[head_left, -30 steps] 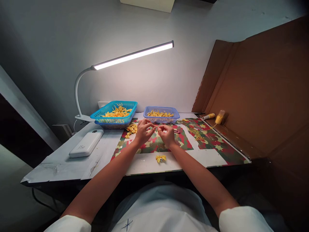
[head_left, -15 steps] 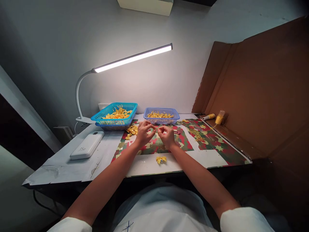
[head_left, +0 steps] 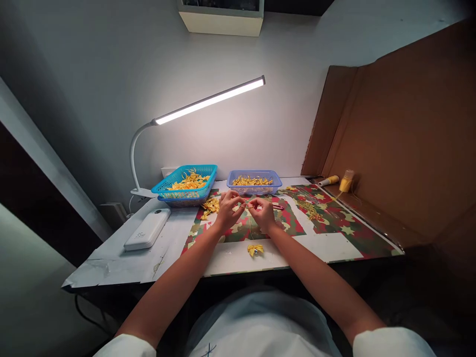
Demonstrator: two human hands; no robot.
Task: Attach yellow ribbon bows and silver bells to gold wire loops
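Both hands meet over the camouflage-patterned mat, fingertips pinched close together. My left hand [head_left: 228, 213] and my right hand [head_left: 263, 214] hold a thin yellow cord [head_left: 247, 207] between them. From there a strand hangs down to a yellow bow [head_left: 255, 250] with a small shiny piece, lying on the white strip near the table's front edge. Just beyond my right hand lies a pink tool [head_left: 278, 207], partly hidden. A pile of yellow ribbon pieces [head_left: 210, 207] is beside my left hand.
Behind are a teal basket [head_left: 158, 191] of yellow bows and a purple basket [head_left: 256, 189] of yellow pieces. A white power bank [head_left: 147, 230] and lamp [head_left: 133, 153] stand left. Cords [head_left: 311, 210], a glue bottle [head_left: 345, 182] and cardboard [head_left: 401, 134] are right.
The whole view has shifted, so the table and hands appear slightly further right and lower. Both hands keep their pinch on the cord, with little change between them.
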